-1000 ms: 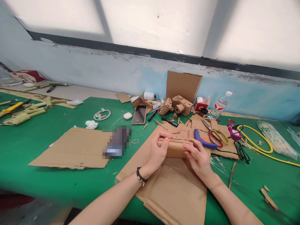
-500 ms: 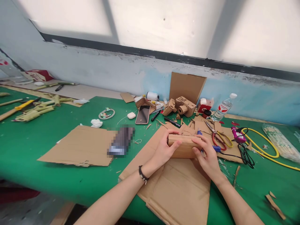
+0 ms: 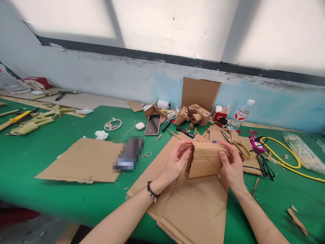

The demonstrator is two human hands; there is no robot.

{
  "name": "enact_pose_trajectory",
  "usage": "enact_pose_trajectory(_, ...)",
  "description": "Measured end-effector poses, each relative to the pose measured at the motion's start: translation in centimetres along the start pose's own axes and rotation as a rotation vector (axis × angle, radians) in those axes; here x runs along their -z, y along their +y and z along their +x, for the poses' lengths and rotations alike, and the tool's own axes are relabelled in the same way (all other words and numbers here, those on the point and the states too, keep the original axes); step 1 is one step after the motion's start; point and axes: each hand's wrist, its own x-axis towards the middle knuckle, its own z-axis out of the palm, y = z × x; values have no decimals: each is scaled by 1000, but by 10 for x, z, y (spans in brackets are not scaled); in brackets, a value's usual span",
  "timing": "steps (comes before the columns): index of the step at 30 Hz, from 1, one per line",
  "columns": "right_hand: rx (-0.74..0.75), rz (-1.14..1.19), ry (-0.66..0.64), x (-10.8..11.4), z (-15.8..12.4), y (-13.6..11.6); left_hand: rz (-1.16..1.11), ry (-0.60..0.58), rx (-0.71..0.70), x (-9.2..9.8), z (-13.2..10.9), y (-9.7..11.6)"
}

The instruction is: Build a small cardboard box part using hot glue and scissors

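Between my two hands a small cardboard box (image 3: 206, 160) is held up, tilted so its broad ridged face and open left end show. My left hand (image 3: 179, 159) grips it at the left end, with the thumb near the edge. On the right side, my right hand (image 3: 232, 164) pinches the box, thumb on the front face and fingers behind. Beneath lies a large cardboard sheet (image 3: 193, 206). A blue-handled tool is mostly hidden behind the box. Beyond the hands stand a cardboard camera model (image 3: 199, 114) and scissors (image 3: 241, 149) with red and yellow handles.
On the green table (image 3: 83, 206) lie a phone (image 3: 152, 124), a pixelated dark device (image 3: 129, 154) on a cardboard piece (image 3: 78, 161), and a black pen (image 3: 185, 132). A water bottle (image 3: 241, 115), yellow cable (image 3: 286, 154) and bag of sticks (image 3: 303, 150) are at right.
The box has been turned in my hands: its broad face now tips toward me and its open left end shows. My right hand has shifted slightly to the right.
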Motion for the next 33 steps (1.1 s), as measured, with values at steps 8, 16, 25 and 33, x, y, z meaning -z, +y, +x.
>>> enact_pose_trajectory(8, -34, -66, -157, -10, -10, -4, 83, 150, -124, 5, -3, -8)
enact_pose_trajectory(16, 40, -141, -63, -16, -13, -7, 131, 182, -158, 3, -8, -12)
enact_pose_trajectory(25, 131, -166, 7, -17, -15, 4, 67, 135, -53, 0, 1, -18)
enact_pose_trajectory(33, 343, -173, 28, -12, -14, 3, 73, 193, -160, 4, 0, -7)
